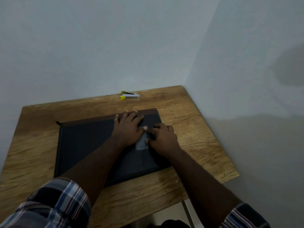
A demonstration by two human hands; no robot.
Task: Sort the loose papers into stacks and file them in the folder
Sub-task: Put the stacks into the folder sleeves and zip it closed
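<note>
right hand (162, 137) grip pinched on the grey closure tab (142, 142) of the dark shut folder (85, 145), left hand (127, 127) flat, fingers straight, pressing its top edge; risk: tab slips & flap springs if press eases; folder lies mid worktop (189, 112), no papers showing, stapler (130, 95) far back.

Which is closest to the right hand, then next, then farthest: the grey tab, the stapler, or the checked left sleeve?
1. Grey tab: touching the right hand, on the folder.
2. Stapler: farther, by the wall.
3. Checked left sleeve: farthest, bottom left.
</note>
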